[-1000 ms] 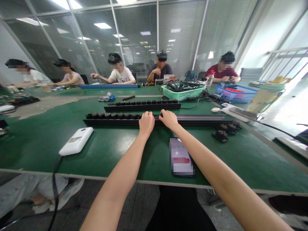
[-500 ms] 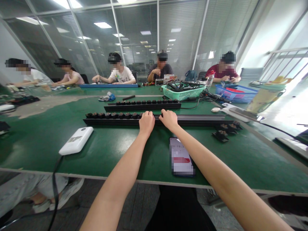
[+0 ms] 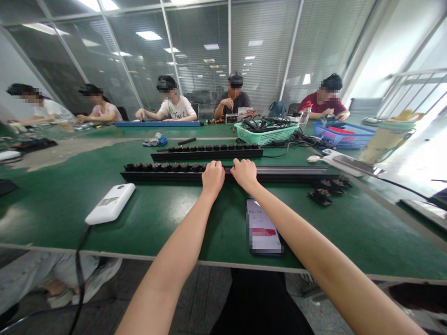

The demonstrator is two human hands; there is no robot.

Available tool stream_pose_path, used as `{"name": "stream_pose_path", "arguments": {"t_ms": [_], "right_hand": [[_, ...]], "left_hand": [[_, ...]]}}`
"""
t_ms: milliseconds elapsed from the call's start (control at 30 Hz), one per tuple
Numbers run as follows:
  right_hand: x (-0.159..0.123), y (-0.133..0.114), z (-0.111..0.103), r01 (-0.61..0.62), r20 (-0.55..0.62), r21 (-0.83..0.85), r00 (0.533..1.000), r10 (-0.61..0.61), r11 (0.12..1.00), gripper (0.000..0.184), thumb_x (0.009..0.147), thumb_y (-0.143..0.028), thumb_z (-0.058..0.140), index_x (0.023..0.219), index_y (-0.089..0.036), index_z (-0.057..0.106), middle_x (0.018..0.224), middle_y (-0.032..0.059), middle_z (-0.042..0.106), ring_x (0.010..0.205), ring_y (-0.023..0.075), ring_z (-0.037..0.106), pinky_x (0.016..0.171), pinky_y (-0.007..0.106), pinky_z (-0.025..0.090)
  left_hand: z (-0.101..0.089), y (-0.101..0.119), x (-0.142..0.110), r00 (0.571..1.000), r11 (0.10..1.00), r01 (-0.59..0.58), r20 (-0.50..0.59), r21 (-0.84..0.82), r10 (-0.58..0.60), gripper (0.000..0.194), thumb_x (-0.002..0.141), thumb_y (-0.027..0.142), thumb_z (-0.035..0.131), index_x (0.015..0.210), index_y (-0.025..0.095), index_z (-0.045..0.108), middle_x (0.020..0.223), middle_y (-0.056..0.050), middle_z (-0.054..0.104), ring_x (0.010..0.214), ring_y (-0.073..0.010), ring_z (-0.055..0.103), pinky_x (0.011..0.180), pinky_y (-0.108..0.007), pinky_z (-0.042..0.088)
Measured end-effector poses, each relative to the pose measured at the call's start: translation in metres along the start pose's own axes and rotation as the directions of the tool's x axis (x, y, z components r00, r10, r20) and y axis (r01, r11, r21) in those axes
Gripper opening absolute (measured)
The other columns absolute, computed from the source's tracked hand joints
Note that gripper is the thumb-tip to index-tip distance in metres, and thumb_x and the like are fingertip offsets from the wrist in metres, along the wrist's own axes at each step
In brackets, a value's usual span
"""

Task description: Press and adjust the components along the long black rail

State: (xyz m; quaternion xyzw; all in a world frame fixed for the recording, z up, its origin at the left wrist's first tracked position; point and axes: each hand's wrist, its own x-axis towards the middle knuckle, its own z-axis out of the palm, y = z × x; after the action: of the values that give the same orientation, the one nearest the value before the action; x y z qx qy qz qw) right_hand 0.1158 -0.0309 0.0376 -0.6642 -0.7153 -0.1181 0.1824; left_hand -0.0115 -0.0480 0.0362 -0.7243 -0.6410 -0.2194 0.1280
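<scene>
Across the table in front of me lies a long black rail (image 3: 293,176), a row of small black modules (image 3: 167,167) along its left part. My left hand (image 3: 213,177) is closed over the rail at the right end of that row. Close beside it, a narrow gap apart, my right hand (image 3: 244,173) has its fingers curled onto the rail. Both sets of fingertips are hidden, and any small part under them cannot be made out. Several loose black modules (image 3: 323,194) lie by the rail's right end. Right of the hands, the rail's channel shows no modules.
Behind lies a second black rail (image 3: 209,154) with modules. A phone (image 3: 263,228) lies near my right forearm, a white power bank (image 3: 111,204) to the left. Farther back are a green basket (image 3: 267,136) of cables and a blue basket (image 3: 344,139). Several people sit opposite.
My right hand has shifted very slightly left along the rail. My left hand and the rail look unmoved.
</scene>
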Motion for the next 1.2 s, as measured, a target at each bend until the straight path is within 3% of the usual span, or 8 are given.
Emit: {"name": "stream_pose_path", "arguments": {"t_ms": [367, 567, 833, 1200], "right_hand": [[0.000, 0.002, -0.004, 0.015, 0.027, 0.017, 1.000, -0.016, 1.000, 0.035, 0.100, -0.025, 0.044, 0.123, -0.016, 0.068, 0.117, 0.0203, 0.072, 0.115, 0.0321, 0.065, 0.095, 0.041, 0.043], [0.003, 0.006, -0.007, 0.019, 0.098, 0.026, 0.995, -0.021, 0.999, 0.032, 0.103, -0.028, 0.044, 0.125, -0.018, 0.064, 0.114, 0.0166, 0.074, 0.113, 0.0298, 0.068, 0.093, 0.038, 0.045], [0.009, 0.023, -0.006, 0.103, 0.196, 0.102, 0.973, -0.122, 0.989, 0.036, 0.107, -0.036, 0.042, 0.132, -0.015, 0.056, 0.128, 0.0174, 0.070, 0.120, 0.0296, 0.065, 0.097, 0.038, 0.047], [0.003, 0.029, -0.004, 0.139, 0.187, 0.115, 0.969, -0.159, 0.984, 0.041, 0.109, -0.033, 0.036, 0.141, -0.013, 0.051, 0.138, 0.0200, 0.063, 0.125, 0.0315, 0.059, 0.103, 0.042, 0.043]], "left_hand": [[-0.001, 0.000, -0.001, 1.000, 1.000, 0.011, 0.005, -0.022, -0.011, 0.031, 0.106, 0.023, 0.037, 0.122, 0.020, 0.063, 0.128, -0.013, 0.065, 0.122, -0.0253, 0.059, 0.087, -0.033, 0.056], [-0.001, 0.000, 0.000, 1.000, 1.000, 0.014, 0.009, -0.019, -0.014, 0.032, 0.105, 0.023, 0.036, 0.122, 0.019, 0.063, 0.129, -0.014, 0.065, 0.121, -0.0253, 0.059, 0.087, -0.033, 0.056], [-0.002, 0.001, 0.000, 1.000, 1.000, 0.000, 0.008, -0.018, 0.000, 0.033, 0.105, 0.022, 0.036, 0.121, 0.019, 0.064, 0.128, -0.013, 0.066, 0.121, -0.0256, 0.059, 0.086, -0.033, 0.055], [-0.003, 0.003, 0.000, 0.999, 0.998, 0.024, 0.035, -0.060, -0.022, 0.033, 0.105, 0.024, 0.037, 0.125, 0.019, 0.062, 0.132, -0.014, 0.063, 0.125, -0.0267, 0.057, 0.093, -0.036, 0.054]]}}
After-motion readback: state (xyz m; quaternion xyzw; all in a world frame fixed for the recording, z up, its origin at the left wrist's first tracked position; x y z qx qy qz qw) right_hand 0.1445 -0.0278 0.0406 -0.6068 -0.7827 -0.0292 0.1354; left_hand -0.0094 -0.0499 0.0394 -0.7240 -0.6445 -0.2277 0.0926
